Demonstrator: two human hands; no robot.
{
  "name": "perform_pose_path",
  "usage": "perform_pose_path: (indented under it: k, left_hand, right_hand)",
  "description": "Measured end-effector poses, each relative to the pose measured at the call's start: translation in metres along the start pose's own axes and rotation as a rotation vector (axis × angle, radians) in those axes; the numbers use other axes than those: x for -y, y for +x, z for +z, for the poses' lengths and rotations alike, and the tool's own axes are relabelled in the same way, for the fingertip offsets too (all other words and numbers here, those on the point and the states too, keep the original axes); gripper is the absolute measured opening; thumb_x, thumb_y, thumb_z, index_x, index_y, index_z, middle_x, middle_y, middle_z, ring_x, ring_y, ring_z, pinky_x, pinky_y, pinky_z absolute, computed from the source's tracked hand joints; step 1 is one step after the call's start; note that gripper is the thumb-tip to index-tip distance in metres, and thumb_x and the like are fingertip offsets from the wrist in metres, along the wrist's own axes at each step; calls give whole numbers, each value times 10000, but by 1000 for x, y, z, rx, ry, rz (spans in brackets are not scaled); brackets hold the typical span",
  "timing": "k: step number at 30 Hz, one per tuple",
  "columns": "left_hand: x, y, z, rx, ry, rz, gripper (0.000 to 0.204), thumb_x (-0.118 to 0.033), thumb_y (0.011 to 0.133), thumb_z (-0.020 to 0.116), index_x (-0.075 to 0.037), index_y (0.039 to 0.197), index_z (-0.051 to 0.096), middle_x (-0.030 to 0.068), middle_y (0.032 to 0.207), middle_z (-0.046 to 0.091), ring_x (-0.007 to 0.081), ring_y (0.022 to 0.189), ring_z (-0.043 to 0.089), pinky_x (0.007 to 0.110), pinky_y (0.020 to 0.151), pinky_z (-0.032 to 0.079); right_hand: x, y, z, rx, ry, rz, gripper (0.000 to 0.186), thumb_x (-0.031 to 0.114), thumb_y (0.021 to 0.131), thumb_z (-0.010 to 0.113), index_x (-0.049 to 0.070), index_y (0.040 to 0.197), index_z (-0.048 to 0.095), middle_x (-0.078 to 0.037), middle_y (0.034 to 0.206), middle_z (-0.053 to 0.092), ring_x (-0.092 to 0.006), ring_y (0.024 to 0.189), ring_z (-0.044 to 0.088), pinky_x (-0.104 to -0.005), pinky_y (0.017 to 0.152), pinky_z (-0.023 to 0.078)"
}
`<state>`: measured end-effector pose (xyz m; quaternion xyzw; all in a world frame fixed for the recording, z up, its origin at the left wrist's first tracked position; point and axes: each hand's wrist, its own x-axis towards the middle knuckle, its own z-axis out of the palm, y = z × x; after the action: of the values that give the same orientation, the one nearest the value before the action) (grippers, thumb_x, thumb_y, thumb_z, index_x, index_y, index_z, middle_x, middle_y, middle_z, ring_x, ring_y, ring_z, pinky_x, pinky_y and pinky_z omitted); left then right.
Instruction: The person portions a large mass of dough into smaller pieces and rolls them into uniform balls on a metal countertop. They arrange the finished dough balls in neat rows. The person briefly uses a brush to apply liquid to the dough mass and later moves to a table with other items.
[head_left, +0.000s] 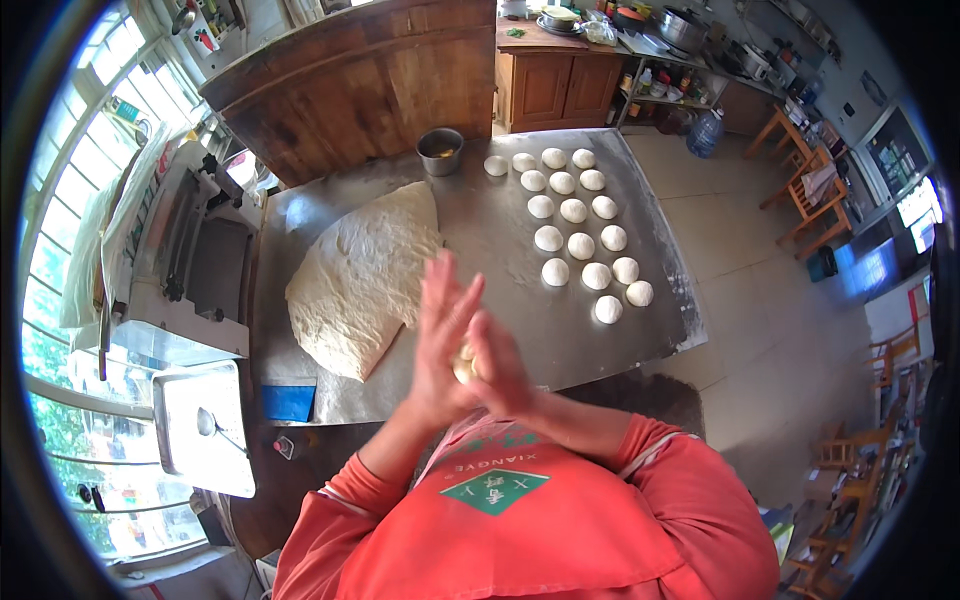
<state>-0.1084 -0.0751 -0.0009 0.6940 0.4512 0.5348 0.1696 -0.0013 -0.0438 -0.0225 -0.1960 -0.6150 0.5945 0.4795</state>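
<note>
A small piece of dough (464, 366) is clasped between the palms of the left hand (436, 335) and the right hand (502, 362), below the outstretched, blurred fingers, and partly hidden by them. A big dough slab (362, 272) is spread just left of the fingertips. Bare tabletop (488, 228) is left ahead and rightward, bounded by rows of dough balls (573, 210); the near edge is crossed by the hands

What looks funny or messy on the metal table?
Just small things. The leftmost dough ball in the farthest row sticks out: that row has four, while nearer rows have three or two. White smears, maybe flour, mark the table's right edge.
</note>
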Motion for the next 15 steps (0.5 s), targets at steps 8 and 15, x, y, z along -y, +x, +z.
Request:
perform_pose_path:
  k: [8,15]
  left_hand:
    - [12,-16,-1,20,-81,-231,538,-298,842,729,4,1241,530,219,1243,575,319,1195,545,415,1007,418]
    - [36,-17,-4,-300,63,-296,531,-94,850,622,4,1340,442,184,1121,644,294,1035,661,349,850,517]
  right_hand:
    - [0,46,-24,-328,648,605,927,693,903,468,-20,1471,298,-214,1417,411,-288,1316,400,-400,1098,325]
    - [-53,-1,21,-279,353,462,613,601,994,385,49,1213,541,-62,1079,562,-101,984,530,-240,850,439]
